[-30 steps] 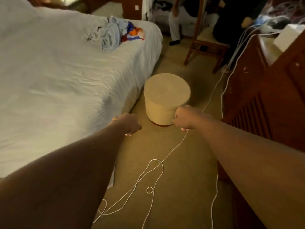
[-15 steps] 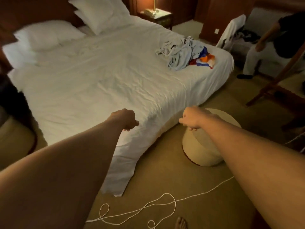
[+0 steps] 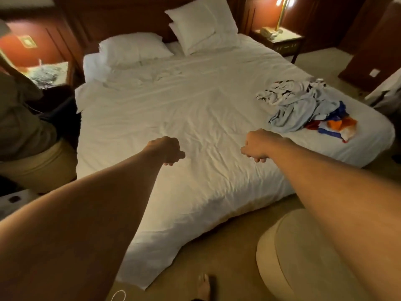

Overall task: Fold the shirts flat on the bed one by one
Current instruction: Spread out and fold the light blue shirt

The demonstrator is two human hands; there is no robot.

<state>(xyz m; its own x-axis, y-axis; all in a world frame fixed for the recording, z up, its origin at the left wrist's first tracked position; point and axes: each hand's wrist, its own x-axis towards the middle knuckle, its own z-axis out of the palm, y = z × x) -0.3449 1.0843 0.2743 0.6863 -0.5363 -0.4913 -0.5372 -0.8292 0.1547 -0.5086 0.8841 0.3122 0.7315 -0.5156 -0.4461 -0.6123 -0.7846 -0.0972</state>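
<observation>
A crumpled pile of shirts [image 3: 299, 106] lies on the right side of the white bed [image 3: 184, 109], near its right edge. The pile holds a light blue shirt, a striped white one and an orange, blue and white one [image 3: 338, 128]. Both my arms stretch out over the near part of the bed. My left hand [image 3: 167, 149] has its fingers curled into a fist and holds nothing. My right hand [image 3: 258, 145] is curled the same way, empty, about a hand's width left of and below the pile. Neither hand touches a shirt.
Two white pillows [image 3: 195, 25] sit at the headboard. A round beige pouf [image 3: 288, 253] stands on the carpet under my right arm. A nightstand with a lamp [image 3: 278, 36] is at the back right. A person [image 3: 19, 118] sits at the left. My bare foot [image 3: 204, 286] and a white cord [image 3: 118, 296] are on the floor.
My view has swung left from the floor and pouf onto the whole bed. Both curled hands now hover over the sheet instead of the carpet.
</observation>
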